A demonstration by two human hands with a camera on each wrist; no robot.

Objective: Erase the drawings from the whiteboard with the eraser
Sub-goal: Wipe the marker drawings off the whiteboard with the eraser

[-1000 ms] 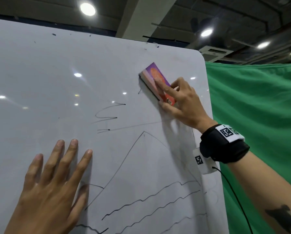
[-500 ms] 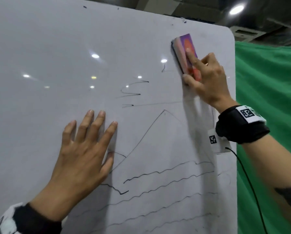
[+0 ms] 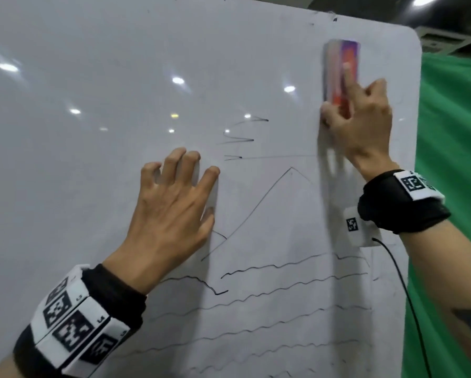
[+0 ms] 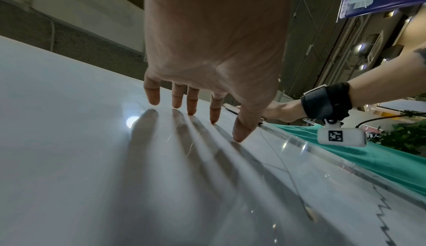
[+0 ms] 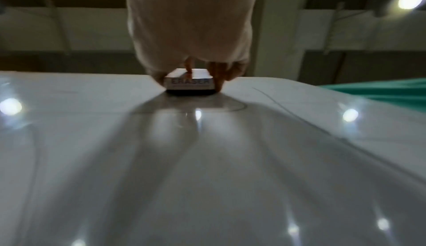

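Note:
The whiteboard (image 3: 92,186) stands upright and fills most of the head view. Black marker lines cover its lower right: a mountain peak (image 3: 269,197), wavy lines (image 3: 283,290) below it and a short zigzag (image 3: 242,132). My right hand (image 3: 362,115) grips the purple-and-orange eraser (image 3: 342,69) near the top right corner, thumb and fingers on its sides, forefinger along its back. The eraser (image 5: 189,83) lies flat against the board in the right wrist view. My left hand (image 3: 174,203) presses on the board left of the peak, its fingertips (image 4: 213,119) bent and touching the surface.
A green cloth (image 3: 452,186) hangs beyond the board's right edge (image 3: 415,159). A black cable (image 3: 409,296) runs down from my right wrist camera. Dark ceiling with lamps (image 3: 422,1) shows above the board's top corner.
The eraser has slid up and to the right toward the top corner and turned upright. The small mark beside it is gone. My left fingers went from flat to bent on their tips.

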